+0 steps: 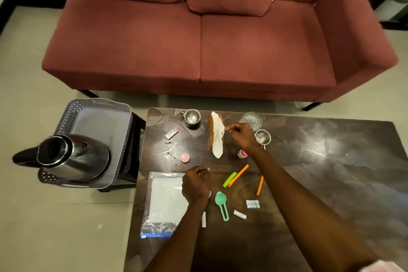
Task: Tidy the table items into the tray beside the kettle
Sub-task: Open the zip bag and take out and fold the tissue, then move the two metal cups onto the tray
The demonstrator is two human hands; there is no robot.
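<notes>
Clearly the tray [72, 115], kettle [72, 159] inside it, sits on a stand left of the desk [309, 161], still empty of items. Right hand [241, 137] pinches the white cloth [217, 137]; left hand [196, 183] is fisted above the plastic bag [163, 201], holding unclear. Dragging cloth could topple the steel cup [262, 137] beside it.

Nothing legible — print on the small packet [172, 133] and twin sachets [252, 203] at 5 o'clock is blurred.

- A red two-seat sofa [198, 35] stands across the far side, on dark legs.
- Pale tiled floor [26, 77] lies around it.
- A black skirting strip [33, 2] runs along the white wall at upper left.
</notes>
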